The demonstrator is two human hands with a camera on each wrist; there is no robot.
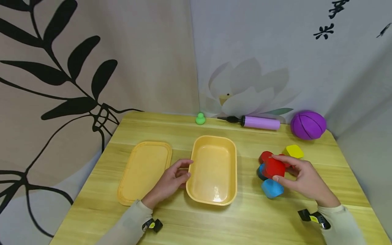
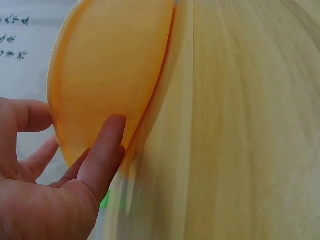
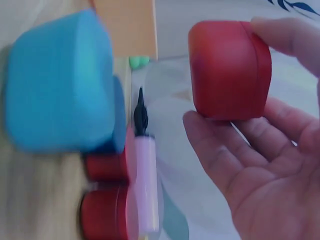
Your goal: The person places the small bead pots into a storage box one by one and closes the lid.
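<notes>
A yellow plastic container (image 1: 213,163) stands upright at the middle of the table, its inside bare. My left hand (image 1: 167,182) rests at its left side, fingertips against the outer wall and rim; the left wrist view shows these fingers (image 2: 102,155) fairly straight along the wall. Between thumb and fingers, my right hand (image 1: 303,178) pinches a red block (image 3: 227,70) with rounded corners, held above several other blocks. Below it are a light blue block (image 1: 272,188), a darker blue block (image 1: 261,172) and a red block (image 1: 265,156). Another red one is partly hidden behind the hand.
A yellow block (image 1: 293,151) lies beyond the right hand. A matching flat lid (image 1: 147,170) lies left of the container. Along the back edge are a small green object (image 1: 200,119), a purple hand pump (image 1: 260,122) and a purple ball (image 1: 308,125). Curtains border the table (image 1: 190,224).
</notes>
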